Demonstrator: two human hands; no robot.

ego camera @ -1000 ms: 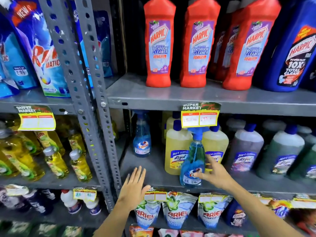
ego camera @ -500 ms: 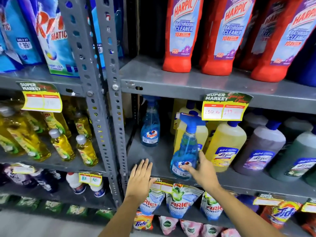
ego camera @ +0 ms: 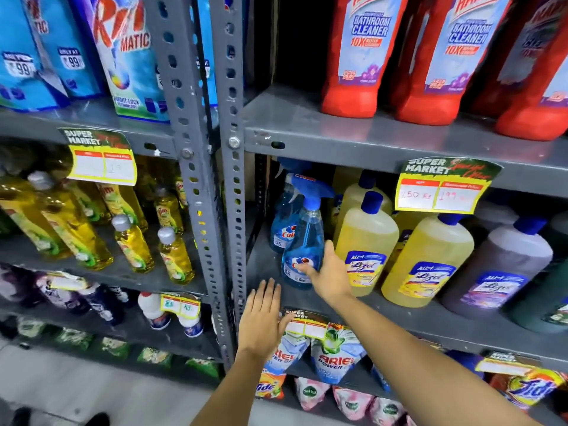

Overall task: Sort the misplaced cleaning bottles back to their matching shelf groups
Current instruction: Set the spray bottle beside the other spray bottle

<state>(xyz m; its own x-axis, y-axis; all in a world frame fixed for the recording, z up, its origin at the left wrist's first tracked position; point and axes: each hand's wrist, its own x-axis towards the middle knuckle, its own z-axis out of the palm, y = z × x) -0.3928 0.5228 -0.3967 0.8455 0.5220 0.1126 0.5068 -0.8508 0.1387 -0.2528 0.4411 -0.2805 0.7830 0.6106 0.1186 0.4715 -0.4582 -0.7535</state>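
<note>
A blue Colin spray bottle (ego camera: 304, 238) stands upright on the grey middle shelf (ego camera: 399, 318), just in front of a second blue spray bottle (ego camera: 281, 229) at the shelf's left end. My right hand (ego camera: 329, 275) grips the front bottle low on its body, thumb on the right side. My left hand (ego camera: 261, 318) rests flat and open on the shelf's front edge, left of the bottle. Yellow Lizol bottles (ego camera: 365, 250) stand directly right of the held bottle.
Grey and green Lizol bottles (ego camera: 498, 272) continue rightward. Red Harpic bottles (ego camera: 356, 56) fill the shelf above. Perforated steel uprights (ego camera: 233, 210) divide this bay from yellow dish-liquid bottles (ego camera: 132, 244) on the left. Ariel pouches (ego camera: 335, 352) hang below.
My right hand has slid the blue spray bottle leftward, away from the yellow Lizol bottles and up to the other spray bottle. My left hand stayed on the shelf edge.
</note>
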